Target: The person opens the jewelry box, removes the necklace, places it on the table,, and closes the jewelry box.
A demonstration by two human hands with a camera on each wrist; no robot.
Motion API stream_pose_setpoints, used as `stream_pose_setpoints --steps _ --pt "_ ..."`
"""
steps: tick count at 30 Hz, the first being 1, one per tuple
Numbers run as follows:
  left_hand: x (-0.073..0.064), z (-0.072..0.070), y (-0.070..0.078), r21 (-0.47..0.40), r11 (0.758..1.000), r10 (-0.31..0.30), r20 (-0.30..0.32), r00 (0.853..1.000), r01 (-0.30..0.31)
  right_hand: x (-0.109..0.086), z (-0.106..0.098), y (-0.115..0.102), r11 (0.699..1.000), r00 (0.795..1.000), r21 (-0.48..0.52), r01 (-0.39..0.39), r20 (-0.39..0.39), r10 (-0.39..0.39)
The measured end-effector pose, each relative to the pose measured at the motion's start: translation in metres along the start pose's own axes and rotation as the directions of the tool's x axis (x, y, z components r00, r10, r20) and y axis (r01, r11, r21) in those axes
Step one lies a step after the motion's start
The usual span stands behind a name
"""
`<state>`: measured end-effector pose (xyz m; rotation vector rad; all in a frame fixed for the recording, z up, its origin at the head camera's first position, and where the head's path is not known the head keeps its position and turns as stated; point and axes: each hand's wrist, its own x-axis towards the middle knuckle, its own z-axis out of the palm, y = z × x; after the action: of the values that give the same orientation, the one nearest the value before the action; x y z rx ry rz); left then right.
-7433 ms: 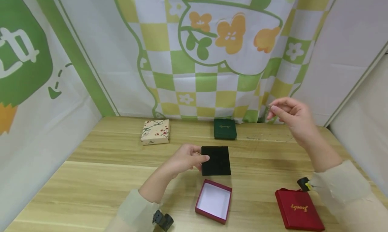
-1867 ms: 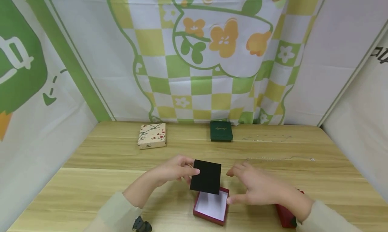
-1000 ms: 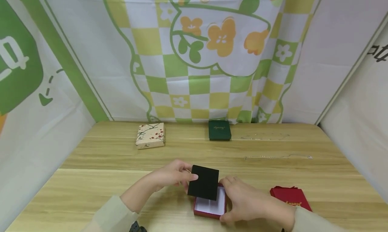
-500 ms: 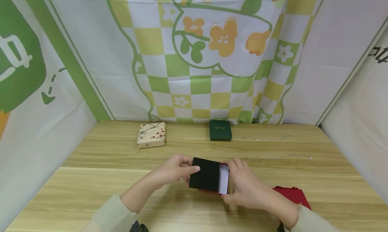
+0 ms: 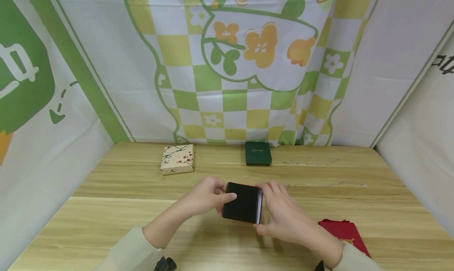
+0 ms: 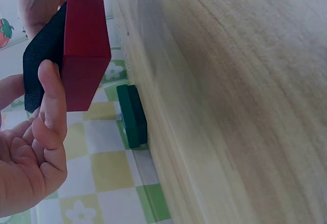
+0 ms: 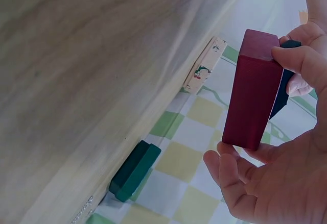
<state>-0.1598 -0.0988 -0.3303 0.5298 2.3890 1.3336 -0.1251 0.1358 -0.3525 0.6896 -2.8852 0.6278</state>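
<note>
My left hand [image 5: 209,198] pinches a black square pad [image 5: 241,203] at its left edge, thumb on top. My right hand [image 5: 283,214] grips a small red box [image 7: 253,91] by two opposite sides, between thumb and fingers. The pad lies over the box's open top and hides most of the white inside; a thin white strip shows along the right. In the left wrist view the pad [image 6: 45,55] sits tilted against the opening of the red box [image 6: 87,50]. Both wrist views show the box held above the table.
A floral cream box [image 5: 177,158] and a green box [image 5: 258,153] stand at the back of the table [image 5: 117,223]. Two thin silvery chains, one a far chain [image 5: 312,160] and one a nearer chain [image 5: 326,185], lie at right. A red lettered lid [image 5: 345,235] lies front right, partly behind the right forearm.
My right hand came down from the upper right, gripped the red box and lifted it under the pad. The pad now covers more of its opening. A second chain lies on the table.
</note>
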Motion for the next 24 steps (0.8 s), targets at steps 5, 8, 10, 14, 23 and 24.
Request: stream_pose_setpoints --steps 5,8,10,14,23,24 --pt "0.000 0.003 0.003 0.030 1.000 0.006 -0.001 1.000 -0.006 0.000 0.001 -0.002 1.000 1.000 -0.003 -0.001 0.004 0.001" --pt "0.000 0.004 0.004 0.054 0.998 0.007 0.004 1.000 -0.007 -0.001 0.002 -0.002 1.000 1.000 -0.001 0.015 0.008 -0.015" --pt "0.000 0.005 0.005 0.084 0.996 0.007 0.007 1.000 -0.008 -0.001 0.003 -0.001 1.000 0.999 -0.002 0.028 0.016 -0.028" --pt "0.000 0.005 0.009 0.155 0.988 0.004 -0.005 1.000 -0.003 0.001 0.004 -0.001 0.999 0.999 0.004 0.034 0.032 -0.034" --pt "0.000 0.002 0.021 0.278 0.957 -0.044 -0.136 0.990 0.081 0.008 0.002 -0.001 0.999 1.000 0.051 0.008 0.022 -0.009" --pt "0.000 0.001 0.022 0.277 0.957 -0.043 -0.171 0.984 0.090 0.009 0.001 0.000 0.998 1.000 0.059 0.007 0.013 -0.008"
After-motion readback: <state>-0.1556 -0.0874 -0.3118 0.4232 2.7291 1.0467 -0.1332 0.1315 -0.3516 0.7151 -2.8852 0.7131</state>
